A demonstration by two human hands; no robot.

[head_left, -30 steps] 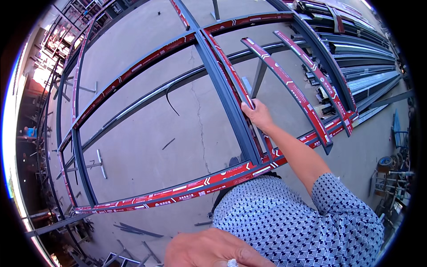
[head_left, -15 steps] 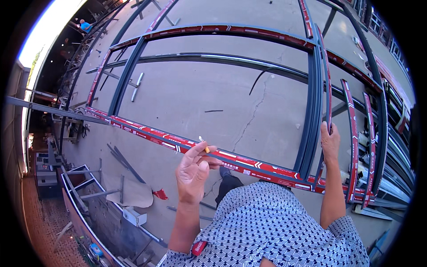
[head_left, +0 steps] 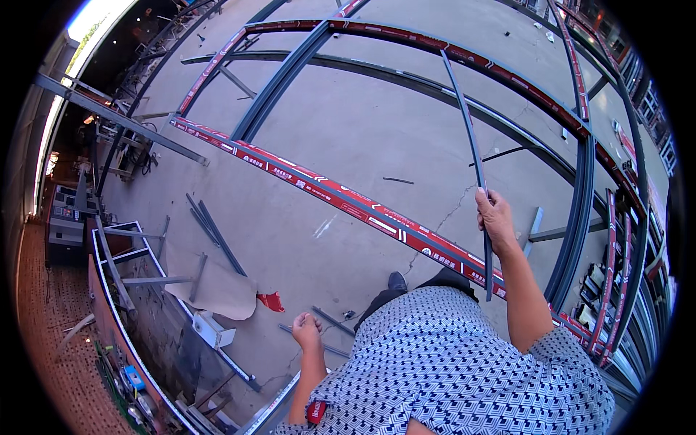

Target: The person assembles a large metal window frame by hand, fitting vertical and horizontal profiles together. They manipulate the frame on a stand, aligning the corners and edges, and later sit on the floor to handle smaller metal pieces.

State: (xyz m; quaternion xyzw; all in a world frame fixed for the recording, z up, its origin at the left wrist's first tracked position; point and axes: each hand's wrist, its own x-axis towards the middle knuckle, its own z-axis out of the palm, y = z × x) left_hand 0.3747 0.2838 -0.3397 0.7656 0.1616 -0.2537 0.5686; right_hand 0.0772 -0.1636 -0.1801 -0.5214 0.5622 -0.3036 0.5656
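Observation:
In my right hand (head_left: 494,217) is a long, thin dark-grey metal strip (head_left: 464,116), gripped near its lower part. The strip slants across a large frame, its far end by the back rail (head_left: 391,35) and its near end over the front rail (head_left: 341,192). Red printed film covers both rails. My left hand (head_left: 307,331) is low at my left side, away from the frame, its fingers curled closed. What it holds, if anything, is too small to make out.
Dark crossbars (head_left: 283,83) join the rails. Loose metal bars (head_left: 210,228), a brown sheet (head_left: 217,283) and a red scrap (head_left: 270,301) lie on the floor. A metal-edged bench (head_left: 156,348) stands at lower left. Long profiles (head_left: 641,297) are stacked at right.
My left hand, which held a cigarette over the front rail, has dropped down to my side. My right hand has moved left with the strip, away from the right crossbar. The view has shifted.

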